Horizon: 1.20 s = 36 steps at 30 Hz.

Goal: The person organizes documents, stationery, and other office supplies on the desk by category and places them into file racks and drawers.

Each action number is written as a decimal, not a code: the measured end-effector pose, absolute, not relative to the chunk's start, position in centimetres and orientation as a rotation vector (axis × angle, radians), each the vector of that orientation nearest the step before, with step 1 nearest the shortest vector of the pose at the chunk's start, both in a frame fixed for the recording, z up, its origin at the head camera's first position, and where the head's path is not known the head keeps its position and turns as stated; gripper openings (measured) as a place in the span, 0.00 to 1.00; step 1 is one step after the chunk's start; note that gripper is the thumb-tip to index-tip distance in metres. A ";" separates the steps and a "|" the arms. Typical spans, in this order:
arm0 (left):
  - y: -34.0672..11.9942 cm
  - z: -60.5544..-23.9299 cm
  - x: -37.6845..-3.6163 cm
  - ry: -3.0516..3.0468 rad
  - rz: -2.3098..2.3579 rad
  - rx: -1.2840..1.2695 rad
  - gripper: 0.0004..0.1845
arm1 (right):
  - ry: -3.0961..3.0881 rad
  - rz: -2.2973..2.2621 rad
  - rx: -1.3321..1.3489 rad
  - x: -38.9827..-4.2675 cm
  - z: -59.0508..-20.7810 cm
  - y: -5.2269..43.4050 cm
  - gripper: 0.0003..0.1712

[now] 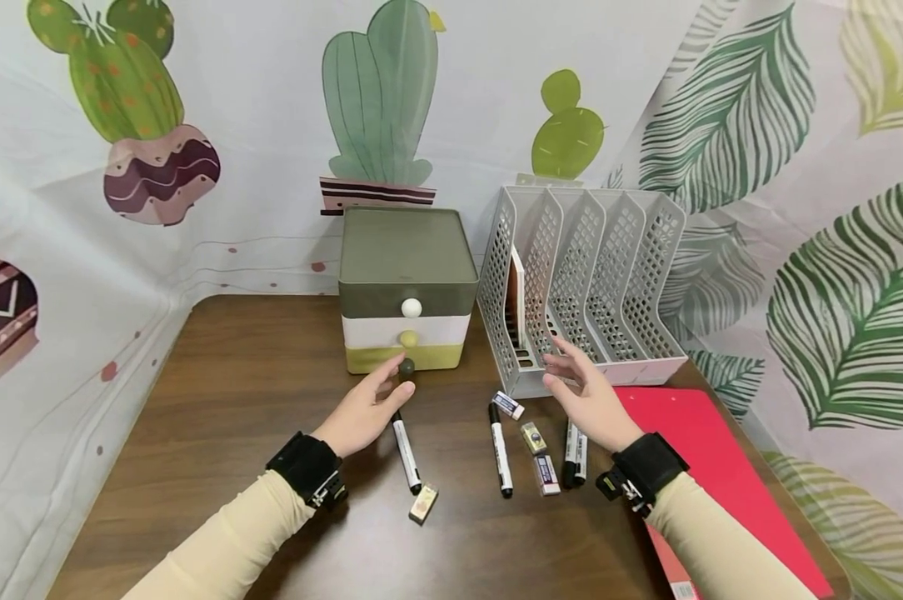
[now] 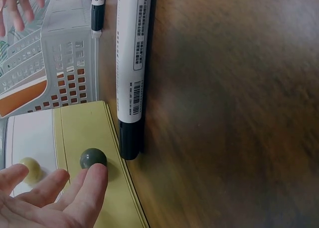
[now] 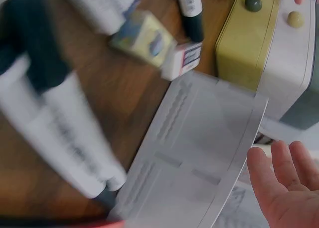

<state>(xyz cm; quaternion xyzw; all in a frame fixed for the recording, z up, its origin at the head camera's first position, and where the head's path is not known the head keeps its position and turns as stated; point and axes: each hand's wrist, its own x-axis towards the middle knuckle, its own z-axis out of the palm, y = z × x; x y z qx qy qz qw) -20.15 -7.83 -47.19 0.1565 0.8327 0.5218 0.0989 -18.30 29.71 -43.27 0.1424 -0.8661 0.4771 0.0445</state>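
Cream sleeves (image 1: 226, 537) cross the bottom edge. Well apart, gripping nothing, the left hand (image 1: 366, 411) is beside the dark knob (image 1: 407, 369) of the drawer box (image 1: 406, 243), mid-frame; the right hand (image 1: 596, 407) before the grey rack (image 1: 646, 372), right of centre, whose dividers (image 1: 581, 250) presumably keep a board (image 1: 520, 304) upright.

dark green knob (image 2: 93, 158), yellow drawer (image 1: 438, 357), red folder (image 1: 729, 471)

On my head feed, a cactus-and-leaf-print cloth (image 1: 256, 108) hangs behind the brown surface (image 1: 241, 375); I see a red folder (image 1: 744, 475) lying near the surface's right edge.
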 end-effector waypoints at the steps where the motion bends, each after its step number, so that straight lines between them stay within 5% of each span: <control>1: -7.9 -47.3 -20.1 2.459 1.548 0.461 0.38 | -2.656 1.444 0.425 -18.0 -43.3 30.1 0.38; 13: -7.9 -47.6 -20.3 2.453 1.571 0.453 0.41 | -2.780 1.125 0.073 -15.4 -44.0 37.9 0.33; 28: -7.6 -47.8 -20.5 2.453 1.568 0.468 0.40 | -3.192 0.829 -0.629 -14.0 -45.8 48.7 0.69; 36: -7.3 -48.2 -20.7 2.427 1.579 0.456 0.40 | -3.237 0.850 -0.748 -12.6 -47.7 51.7 0.73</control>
